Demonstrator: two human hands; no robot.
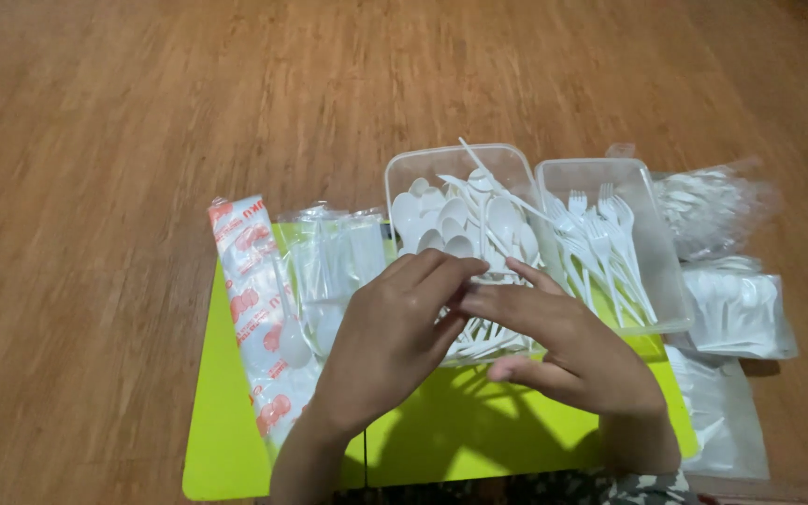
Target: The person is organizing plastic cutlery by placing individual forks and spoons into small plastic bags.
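White plastic spoons [451, 220] fill the clear plastic tub [404, 173] at the lime-green mat's [226, 440] far edge, where left hand [390, 341] and right hand [563, 341] meet, fingers [451, 276] pinched narrow on something I cannot tell, best kept gentle.

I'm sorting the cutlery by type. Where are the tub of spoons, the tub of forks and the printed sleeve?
tub of spoons [441, 161], head view, on its clear back rim.
tub of forks [670, 281], head view, on its right wall.
printed sleeve [245, 271], head view, on its upper half.
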